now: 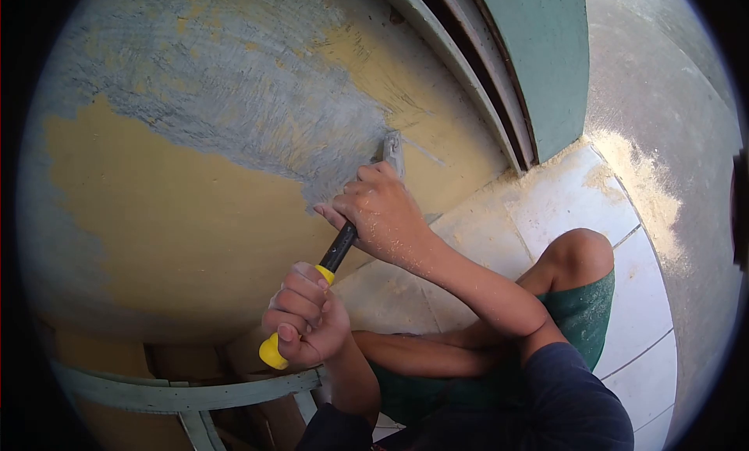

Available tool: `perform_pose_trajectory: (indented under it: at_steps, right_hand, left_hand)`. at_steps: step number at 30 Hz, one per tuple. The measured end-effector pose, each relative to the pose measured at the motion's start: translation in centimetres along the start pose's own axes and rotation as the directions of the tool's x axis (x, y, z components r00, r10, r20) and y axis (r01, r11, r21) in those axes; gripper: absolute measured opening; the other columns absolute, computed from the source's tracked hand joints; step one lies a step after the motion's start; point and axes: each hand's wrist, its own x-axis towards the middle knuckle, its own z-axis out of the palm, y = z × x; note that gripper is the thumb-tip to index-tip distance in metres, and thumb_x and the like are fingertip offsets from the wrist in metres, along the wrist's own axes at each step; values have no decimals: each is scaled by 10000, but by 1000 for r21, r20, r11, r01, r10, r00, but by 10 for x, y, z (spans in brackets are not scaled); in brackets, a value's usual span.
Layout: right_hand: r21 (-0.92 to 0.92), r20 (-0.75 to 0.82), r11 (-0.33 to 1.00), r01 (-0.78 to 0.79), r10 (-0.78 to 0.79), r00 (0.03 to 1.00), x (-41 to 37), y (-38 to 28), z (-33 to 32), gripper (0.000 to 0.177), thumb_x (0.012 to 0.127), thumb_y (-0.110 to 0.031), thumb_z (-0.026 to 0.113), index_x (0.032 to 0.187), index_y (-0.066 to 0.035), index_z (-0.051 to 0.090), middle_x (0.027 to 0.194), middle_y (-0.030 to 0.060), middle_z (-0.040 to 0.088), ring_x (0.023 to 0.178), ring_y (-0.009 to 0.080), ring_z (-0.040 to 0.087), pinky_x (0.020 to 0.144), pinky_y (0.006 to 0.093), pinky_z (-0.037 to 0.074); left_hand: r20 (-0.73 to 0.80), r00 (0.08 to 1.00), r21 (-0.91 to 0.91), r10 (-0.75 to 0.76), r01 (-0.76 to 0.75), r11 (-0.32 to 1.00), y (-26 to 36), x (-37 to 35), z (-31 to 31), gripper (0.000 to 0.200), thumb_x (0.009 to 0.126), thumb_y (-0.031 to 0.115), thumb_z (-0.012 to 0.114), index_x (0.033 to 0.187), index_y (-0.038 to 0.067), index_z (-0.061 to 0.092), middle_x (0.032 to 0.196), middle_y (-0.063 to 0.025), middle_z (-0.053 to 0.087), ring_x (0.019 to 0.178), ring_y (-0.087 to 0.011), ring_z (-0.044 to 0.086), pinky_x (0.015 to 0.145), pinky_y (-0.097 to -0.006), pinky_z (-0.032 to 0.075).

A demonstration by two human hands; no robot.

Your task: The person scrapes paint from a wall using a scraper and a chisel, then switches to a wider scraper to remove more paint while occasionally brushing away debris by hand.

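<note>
L hand (306, 317) fisted tight round yellow butt of scraper (339, 250), R hand (382, 217) clamped over its black neck, fingers curled. Blade flat vs wall (179, 209), toward wall's right edge nr green door frame (538, 61), where grey scraped patch (257, 115) meets yellow paint. Dust on R hand & floor tiles (562, 201)

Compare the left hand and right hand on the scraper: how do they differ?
The left hand is fisted round the yellow handle end of the scraper; the right hand sits higher, over the black shaft near the blade. The left hand is nearer the camera, the right hand close to the wall. The right hand is speckled with pale dust; the left hand shows little. Both are shut on the scraper.
</note>
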Motion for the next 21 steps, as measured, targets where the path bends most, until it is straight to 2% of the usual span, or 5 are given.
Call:
perform_pose_trajectory:
  at_steps: [2,13,16,19,21]
  right_hand:
    - [56,-58,998,19,-16,998,-4,-5,3,338,904,-302,584,651,-101,681,657,52,620,761,224,533,761,367,379]
    - [-14,-59,999,42,-43,997,-2,7,3,347,898,-304,597,620,-104,656,623,46,597,723,230,517,743,362,380]
    - [-24,-59,999,23,-25,998,-2,5,3,354,897,-307,599,618,-97,654,625,48,602,724,229,517,741,360,380]
    - [-17,-41,1000,19,-20,999,-3,-1,1,369,905,-317,582,634,-85,676,641,55,626,759,225,534,766,360,382]
    - [34,-36,998,43,-42,998,-4,1,1,371,903,-316,585,631,-79,674,642,56,627,761,226,535,769,360,383]
  left_hand:
    - [13,1000,4,25,-25,1000,6,-2,0,315,899,234,431,623,169,293,529,25,330,586,-118,337,682,-316,315]
    - [29,999,25,35,-36,999,4,-1,3,320,900,231,426,619,169,285,525,25,317,583,-119,330,687,-326,318]
    - [-55,997,-14,-47,47,999,-5,1,1,321,903,232,428,622,169,286,527,22,313,583,-121,325,689,-325,319]
    - [1,1000,-35,-7,7,999,-1,-1,4,323,907,234,433,626,169,287,529,17,309,587,-123,324,694,-329,320]
    - [55,998,57,29,-32,998,4,-1,7,326,908,238,436,627,169,286,527,18,311,581,-119,323,696,-331,321]
